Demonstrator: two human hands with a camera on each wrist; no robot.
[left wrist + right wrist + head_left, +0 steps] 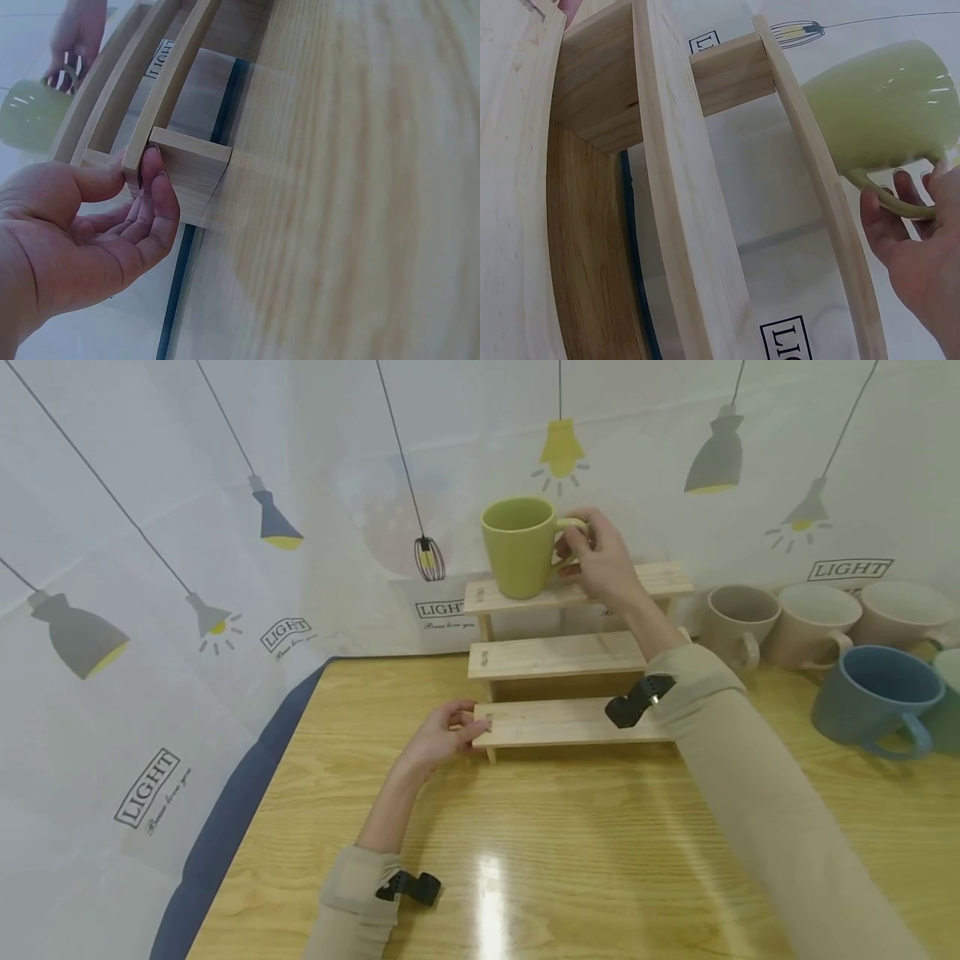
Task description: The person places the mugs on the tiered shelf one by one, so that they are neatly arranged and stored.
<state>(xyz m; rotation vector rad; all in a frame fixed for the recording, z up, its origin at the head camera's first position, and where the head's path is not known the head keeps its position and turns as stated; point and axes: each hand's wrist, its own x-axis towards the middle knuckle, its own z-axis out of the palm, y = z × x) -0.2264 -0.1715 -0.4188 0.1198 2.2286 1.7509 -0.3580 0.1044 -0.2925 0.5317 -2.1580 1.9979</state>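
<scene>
Just left of right hand, green mug

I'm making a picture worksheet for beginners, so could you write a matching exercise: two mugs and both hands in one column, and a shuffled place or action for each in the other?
1. Glossy yellow-green mug
2. Round blue mug
3. Left hand
4. Right hand

A. Grips a mug's handle
B. On the wooden table, right of the three-tier wooden rack
C. Held at the left end of the top shelf
D. Pinches the left end of the lowest shelf

Pairs: 1-C; 2-B; 3-D; 4-A
</scene>
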